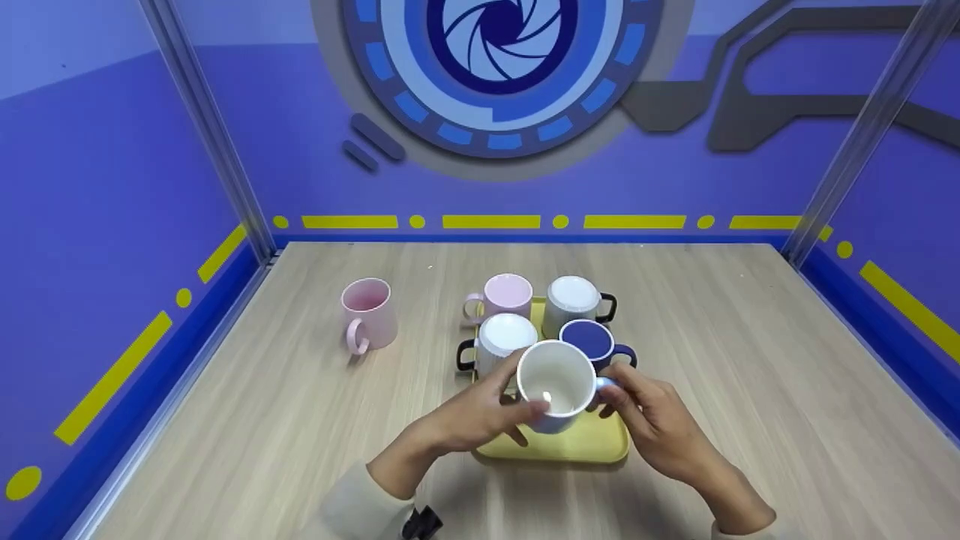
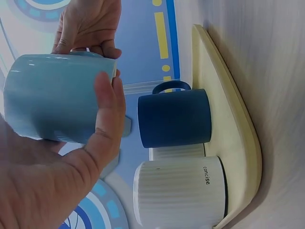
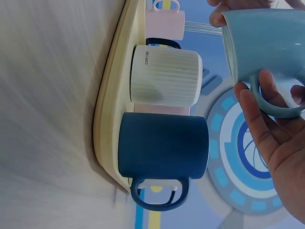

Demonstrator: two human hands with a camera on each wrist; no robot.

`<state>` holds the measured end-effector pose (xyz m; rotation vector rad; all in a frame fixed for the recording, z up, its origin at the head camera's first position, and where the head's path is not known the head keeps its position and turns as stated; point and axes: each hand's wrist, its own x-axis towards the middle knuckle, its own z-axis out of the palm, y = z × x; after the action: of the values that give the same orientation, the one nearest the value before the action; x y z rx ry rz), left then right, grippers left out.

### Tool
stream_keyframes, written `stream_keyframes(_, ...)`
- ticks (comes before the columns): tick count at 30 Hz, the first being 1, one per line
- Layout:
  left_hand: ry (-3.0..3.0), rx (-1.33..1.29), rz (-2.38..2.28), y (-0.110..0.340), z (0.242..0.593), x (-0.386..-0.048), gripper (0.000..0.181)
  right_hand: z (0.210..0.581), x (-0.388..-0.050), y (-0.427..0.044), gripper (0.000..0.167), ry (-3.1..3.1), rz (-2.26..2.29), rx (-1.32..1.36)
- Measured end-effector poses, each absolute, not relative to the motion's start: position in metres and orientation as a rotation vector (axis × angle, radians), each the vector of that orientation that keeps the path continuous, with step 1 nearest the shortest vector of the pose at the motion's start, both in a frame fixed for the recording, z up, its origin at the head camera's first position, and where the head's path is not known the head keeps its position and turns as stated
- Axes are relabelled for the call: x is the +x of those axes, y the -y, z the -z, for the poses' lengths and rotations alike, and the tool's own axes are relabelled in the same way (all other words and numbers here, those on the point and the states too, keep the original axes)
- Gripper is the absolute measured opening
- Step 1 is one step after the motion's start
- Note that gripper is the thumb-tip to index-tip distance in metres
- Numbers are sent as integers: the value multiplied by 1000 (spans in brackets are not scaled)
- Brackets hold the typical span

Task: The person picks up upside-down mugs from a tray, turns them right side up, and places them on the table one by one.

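Over the front of a yellow tray (image 1: 555, 448) is a light blue mug (image 2: 57, 95), pale inside, its mouth facing the head camera. My left hand (image 1: 472, 412) grips the body, with the thumb across its near side. At the right, my right hand (image 1: 656, 420) holds the handle (image 3: 281, 110) in its fingers. Just behind the held mug, a dark blue mug (image 3: 164, 145) stands on the tray, handle to the right. Beside it is a white ribbed mug (image 2: 178, 193) marked "concise", with a black handle.
Farther back on the tray are a pink mug (image 1: 508, 292) and another white mug (image 1: 574, 296) with a black handle. A second pink mug (image 1: 371, 319) stands alone on the wooden table (image 1: 247, 420), left of the tray. Blue-purple panels (image 1: 97, 225) enclose the table's back and sides.
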<state>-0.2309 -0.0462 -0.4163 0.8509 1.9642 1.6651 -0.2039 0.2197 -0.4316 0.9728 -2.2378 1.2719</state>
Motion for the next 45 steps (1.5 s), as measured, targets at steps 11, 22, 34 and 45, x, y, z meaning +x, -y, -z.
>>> stream_keyframes(11, -2168, 683, -1628, 37, 420, -223, 88, 428, -202, -221, 18, 2456, -1520, 811)
stream_keyframes(22, -2124, 651, -1623, 34, 421, -223, 86, 421, -200, -219, 26, 2579, -1760, 700)
stream_keyframes(34, -2321, 745, -1492, 35, 425, -225, 96, 422, -198, -219, 25, 2496, -1832, 702)
stream_keyframes(45, -2396, 826, -1415, 41, 428, -226, 101, 422, -197, -221, 27, 2486, -1844, 655)
